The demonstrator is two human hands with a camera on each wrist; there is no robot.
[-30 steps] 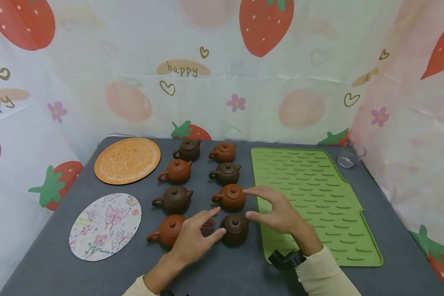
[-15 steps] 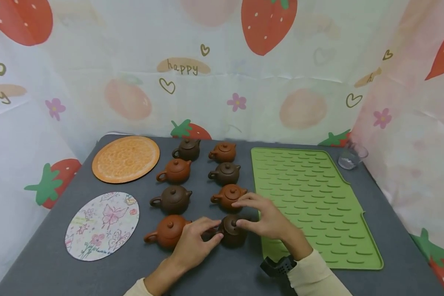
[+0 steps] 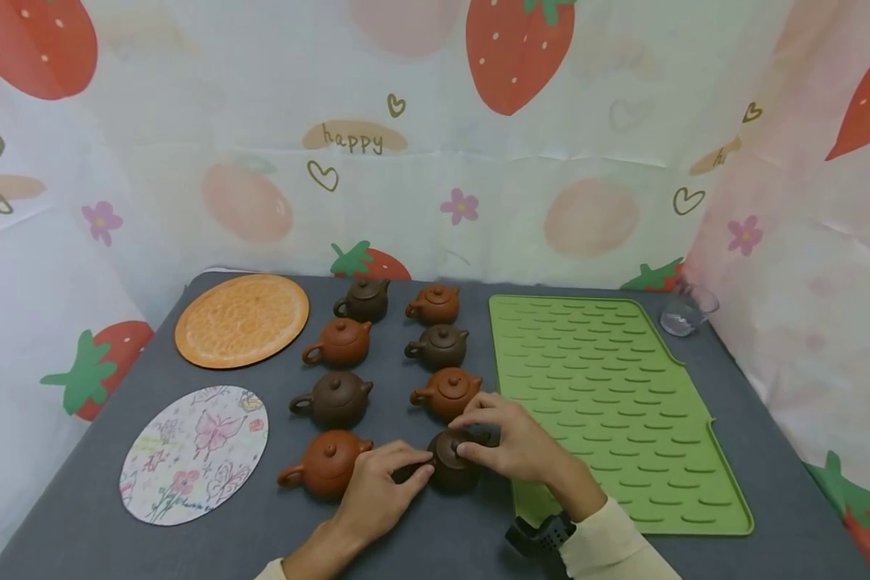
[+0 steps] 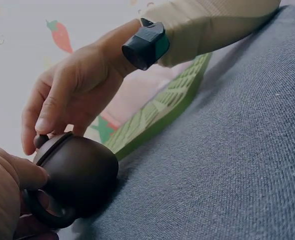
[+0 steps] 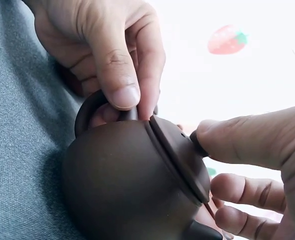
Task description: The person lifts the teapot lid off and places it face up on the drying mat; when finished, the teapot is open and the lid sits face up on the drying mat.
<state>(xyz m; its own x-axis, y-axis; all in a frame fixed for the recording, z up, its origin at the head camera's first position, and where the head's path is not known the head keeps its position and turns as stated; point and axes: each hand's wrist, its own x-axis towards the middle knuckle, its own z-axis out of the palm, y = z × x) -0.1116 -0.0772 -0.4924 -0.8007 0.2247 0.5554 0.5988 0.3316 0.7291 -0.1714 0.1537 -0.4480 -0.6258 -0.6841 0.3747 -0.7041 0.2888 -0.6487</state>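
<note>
Dark teapot [image 3: 451, 475] looks like unglazed clay: prob. fairly solid for its size, rigid, no give, matte so not v. slippery, but chippable, esp. at the spout [image 5: 202, 231] and the edge of the lid [image 5: 180, 157]. Lid's prob. a loose pc., so it could slide if the pot tips w/out a finger on it. Best holds: handle [image 5: 81, 117] for the body, knob [image 5: 199, 145] for the lid. That's abt. where I am: my left hand [image 3: 380, 491] pinches the handle, thumb on top nr. the body; my right hand [image 3: 515, 445] grips the knob, thumb against it, though the forefinger's mostly hidden so can't tell how firm. Pot sits at the front of the right-hand column on the grey table [image 3: 420, 552], nr. the green mat [image 3: 623, 451], w/ a reddish teapot [image 3: 451, 393] just behind. Looks: deep brown, soft sheen, round belly, ring handle toward my L, short spout toward my R, low domed lid on, tiny hole nr. the knob
</note>
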